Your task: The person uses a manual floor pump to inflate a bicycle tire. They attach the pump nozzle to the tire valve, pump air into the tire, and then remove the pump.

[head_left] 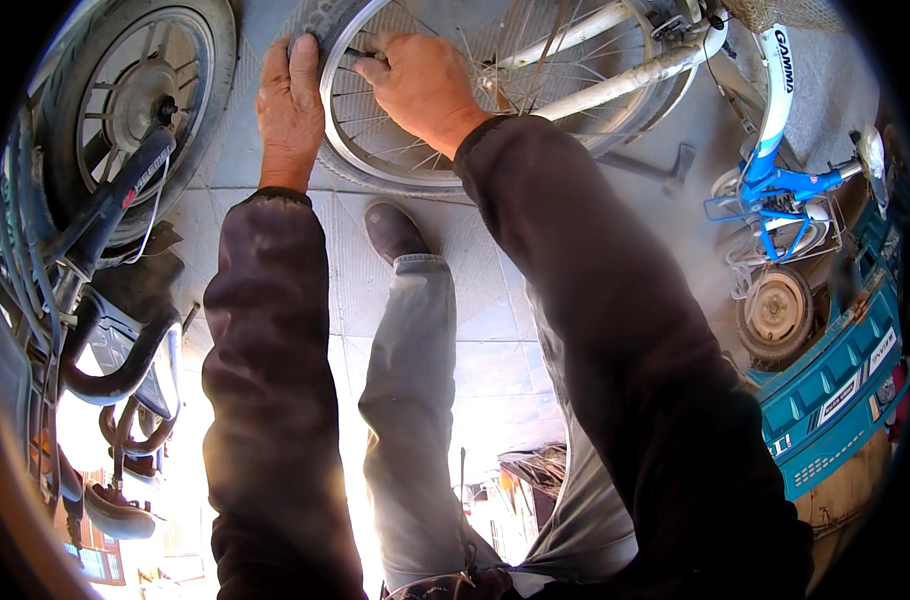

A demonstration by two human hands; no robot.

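A bicycle wheel (347, 165) with thin metal spokes is in front of me, with a white bicycle frame tube (630, 92) reaching across it from the right. At the wheel's left edge my left hand (290, 115) is closed on the tyre (325, 22), its thumb along the tyre's outer side. Inside the rim, my right hand (427, 92) pinches a short dark stem (357, 53) that points to the rim. The fingers cover most of the stem, and I cannot tell whether it is a valve or a tool.
A hammer-like tool (665, 172) lies on the tiled floor right of the wheel. Farther right are a blue and white bicycle frame (770, 185), a small wheel (775, 305) and a teal crate (835, 405). A vehicle's thick wheel (200, 120) stands at the left. My shoe (395, 232) is below the wheel.
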